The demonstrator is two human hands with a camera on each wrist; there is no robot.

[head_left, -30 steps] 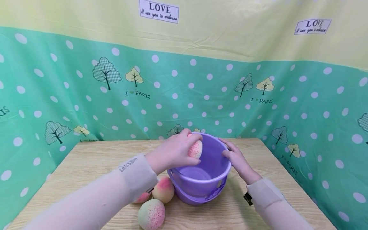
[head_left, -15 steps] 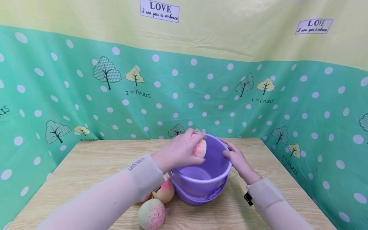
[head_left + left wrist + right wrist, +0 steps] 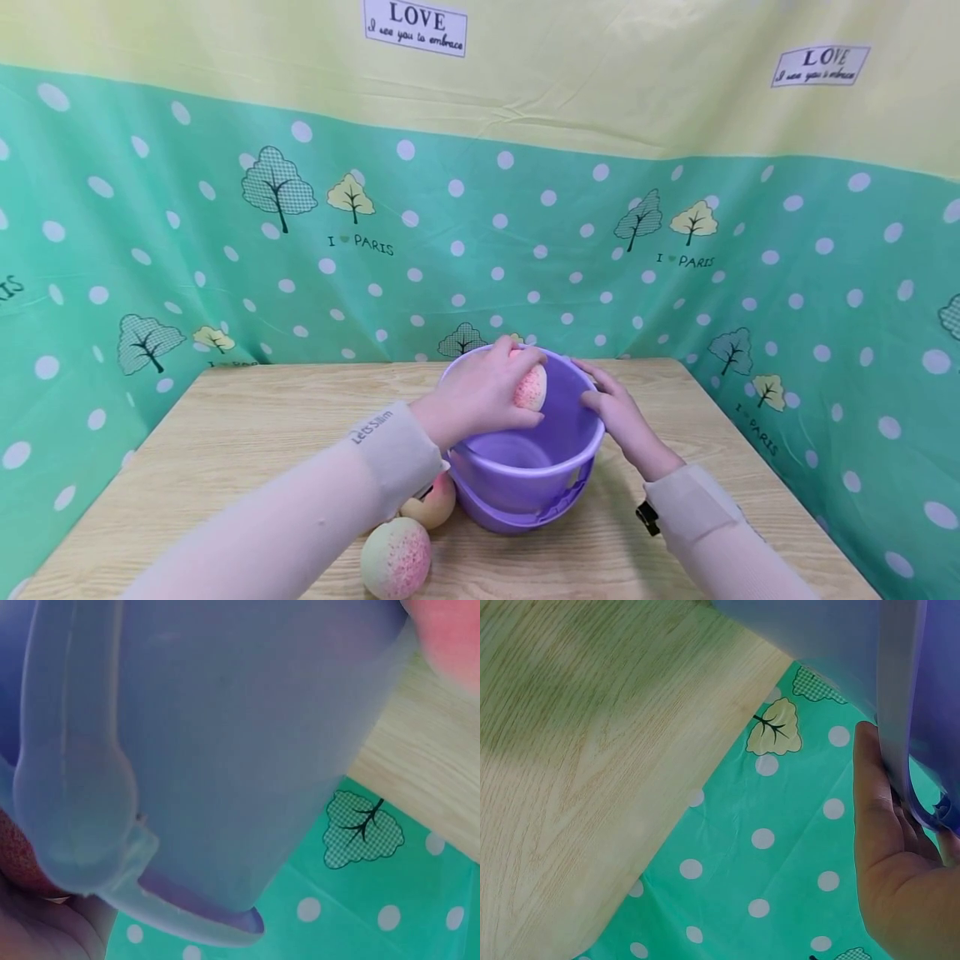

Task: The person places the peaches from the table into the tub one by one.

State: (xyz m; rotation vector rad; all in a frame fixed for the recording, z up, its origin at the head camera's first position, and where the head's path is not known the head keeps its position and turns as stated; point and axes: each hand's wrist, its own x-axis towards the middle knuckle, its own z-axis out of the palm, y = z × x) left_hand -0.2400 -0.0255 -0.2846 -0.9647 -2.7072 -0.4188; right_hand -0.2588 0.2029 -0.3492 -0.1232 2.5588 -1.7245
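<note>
The peach is at the mouth of the purple bucket, gripped by the left hand. Releasing it too high may cause a bounce. The right hand pinches the rim; a loose hold could let a knock tip the bucket.

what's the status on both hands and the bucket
Left hand gripping peach at mouth of purple bucket. Right hand holding its rim. No obstruction visible.
</note>
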